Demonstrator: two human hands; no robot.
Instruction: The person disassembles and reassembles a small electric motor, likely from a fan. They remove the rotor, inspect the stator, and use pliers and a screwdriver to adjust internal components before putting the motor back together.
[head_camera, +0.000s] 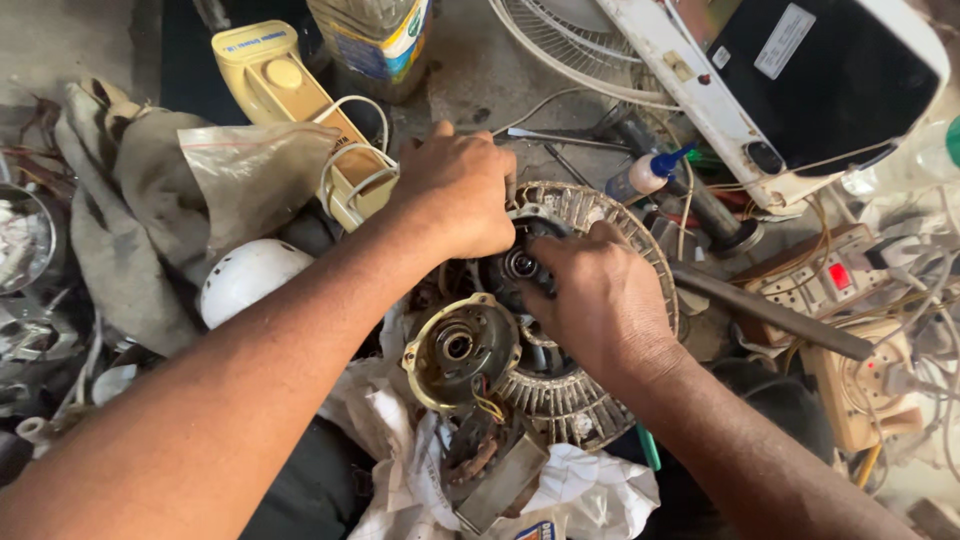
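Head view: left hand (460, 190), right hand (600, 295), fingers curled, each grip closed on fan motor (590, 225).

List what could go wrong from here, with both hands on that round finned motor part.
1. Both the left hand and the right hand press at the hub of the finned motor housing; fingers could get pinched or scraped on the fins.
2. The loose yellow end cover leans against it on crumpled paper and might slide off.
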